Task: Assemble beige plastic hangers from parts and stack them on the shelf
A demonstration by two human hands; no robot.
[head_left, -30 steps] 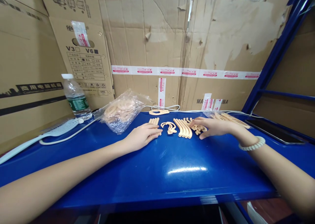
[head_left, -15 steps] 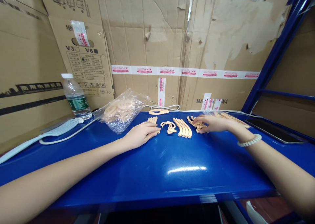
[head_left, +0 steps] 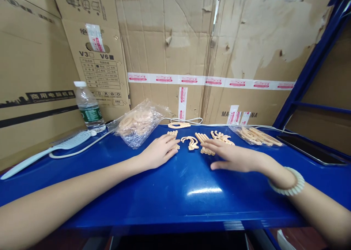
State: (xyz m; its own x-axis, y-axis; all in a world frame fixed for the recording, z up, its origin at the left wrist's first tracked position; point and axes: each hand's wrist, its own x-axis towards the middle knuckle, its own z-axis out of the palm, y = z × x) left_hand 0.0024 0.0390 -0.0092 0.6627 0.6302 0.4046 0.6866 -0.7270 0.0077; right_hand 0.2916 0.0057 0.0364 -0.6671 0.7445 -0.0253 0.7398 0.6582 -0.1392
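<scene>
- Smooth, glossy blue desk (head_left: 178,202).
- Right hand (head_left: 236,156): blurred, fingers loosely open, thumb apart, gripping nothing visible.
- Left hand (head_left: 157,152): fingers slightly bent; any hold is hidden.
- Slender wooden strips (head_left: 200,135) on the desk, partly behind the right hand.
- Shorter strips (head_left: 172,133), half-covered by the left.
- Curved, hooked pieces (head_left: 193,146) between both groups.

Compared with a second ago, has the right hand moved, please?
Yes, the right hand has moved left, toward the bottle, now partly covering the strips.
</scene>
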